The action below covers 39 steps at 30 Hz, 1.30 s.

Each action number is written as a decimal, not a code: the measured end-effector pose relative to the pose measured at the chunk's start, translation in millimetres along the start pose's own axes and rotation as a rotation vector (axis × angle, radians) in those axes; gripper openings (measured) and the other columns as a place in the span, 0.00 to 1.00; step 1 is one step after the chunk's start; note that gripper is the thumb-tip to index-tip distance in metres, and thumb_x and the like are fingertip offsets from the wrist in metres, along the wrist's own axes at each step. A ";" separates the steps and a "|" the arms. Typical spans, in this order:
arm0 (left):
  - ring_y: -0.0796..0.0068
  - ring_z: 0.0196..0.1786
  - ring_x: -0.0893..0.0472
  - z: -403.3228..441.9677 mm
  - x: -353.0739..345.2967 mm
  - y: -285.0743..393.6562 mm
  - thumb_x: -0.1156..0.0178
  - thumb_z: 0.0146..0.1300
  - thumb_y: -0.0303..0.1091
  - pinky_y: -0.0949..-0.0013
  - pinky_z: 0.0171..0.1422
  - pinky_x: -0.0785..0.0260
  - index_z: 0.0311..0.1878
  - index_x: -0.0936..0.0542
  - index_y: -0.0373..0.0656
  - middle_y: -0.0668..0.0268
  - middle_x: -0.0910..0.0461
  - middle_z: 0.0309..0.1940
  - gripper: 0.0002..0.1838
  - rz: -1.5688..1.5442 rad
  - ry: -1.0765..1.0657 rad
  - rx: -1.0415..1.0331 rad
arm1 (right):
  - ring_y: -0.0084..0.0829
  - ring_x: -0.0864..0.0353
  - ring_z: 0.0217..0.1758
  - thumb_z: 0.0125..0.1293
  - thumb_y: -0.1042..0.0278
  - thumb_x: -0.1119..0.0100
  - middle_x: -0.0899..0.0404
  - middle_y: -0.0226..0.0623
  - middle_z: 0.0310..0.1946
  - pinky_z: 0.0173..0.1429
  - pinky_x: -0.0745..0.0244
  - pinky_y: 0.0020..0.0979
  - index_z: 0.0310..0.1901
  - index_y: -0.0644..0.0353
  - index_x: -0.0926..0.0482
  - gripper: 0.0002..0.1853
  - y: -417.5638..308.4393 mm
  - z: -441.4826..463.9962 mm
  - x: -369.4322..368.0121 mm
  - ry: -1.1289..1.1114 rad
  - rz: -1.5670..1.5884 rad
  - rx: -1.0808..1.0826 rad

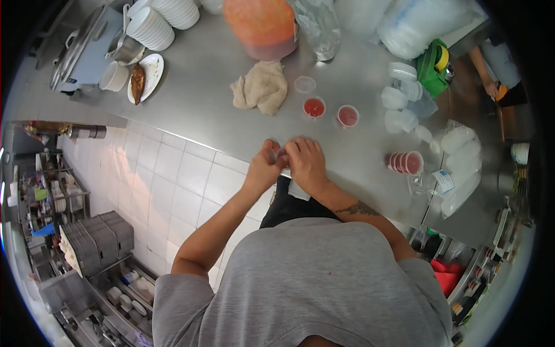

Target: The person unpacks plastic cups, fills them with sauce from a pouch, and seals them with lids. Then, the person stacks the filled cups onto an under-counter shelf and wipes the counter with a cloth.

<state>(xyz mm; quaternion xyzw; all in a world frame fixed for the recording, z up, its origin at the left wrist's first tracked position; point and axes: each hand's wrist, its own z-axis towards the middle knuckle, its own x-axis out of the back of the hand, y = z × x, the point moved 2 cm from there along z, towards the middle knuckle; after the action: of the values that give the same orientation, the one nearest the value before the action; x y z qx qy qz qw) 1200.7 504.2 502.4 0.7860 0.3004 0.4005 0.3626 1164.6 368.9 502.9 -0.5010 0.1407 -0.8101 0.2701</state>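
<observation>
At the front edge of the steel table (208, 115), my left hand (265, 165) and my right hand (306, 163) meet with bent fingers. Between the fingertips is something small and clear, too hidden to name. Beyond my hands, two small cups of red sauce, one (314, 107) and another (348, 116), stand uncovered. A clear round lid (305, 85) lies behind them. To their left is a crumpled beige cloth (261, 88). Further right, a stack of filled red cups (404, 163) lies near a clear plastic bag.
A large orange container (260, 26) stands at the back. Clear empty cups (403, 72), a green box (432, 68) and bagged lids (461, 165) are at right. At left are a plate (152, 75) with brown food and white bowls (150, 29). Another person's hand (491, 89) shows far right.
</observation>
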 end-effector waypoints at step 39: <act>0.54 0.46 0.23 7.2 -0.9 41.8 0.36 0.48 0.23 0.62 0.48 0.27 0.58 0.30 0.36 0.54 0.31 0.50 0.30 0.280 -0.198 -0.821 | 0.25 0.27 0.32 0.68 0.60 0.48 0.23 0.30 0.31 0.39 0.32 0.28 0.38 0.58 0.21 0.11 51.6 -19.7 57.7 0.280 0.039 -0.596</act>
<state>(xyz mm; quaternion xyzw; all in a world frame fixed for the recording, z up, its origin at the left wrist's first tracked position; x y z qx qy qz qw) 1214.0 477.9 532.9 0.6446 -0.0289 0.4545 0.6140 1142.1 292.7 510.6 -0.4391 0.4167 -0.7890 0.1050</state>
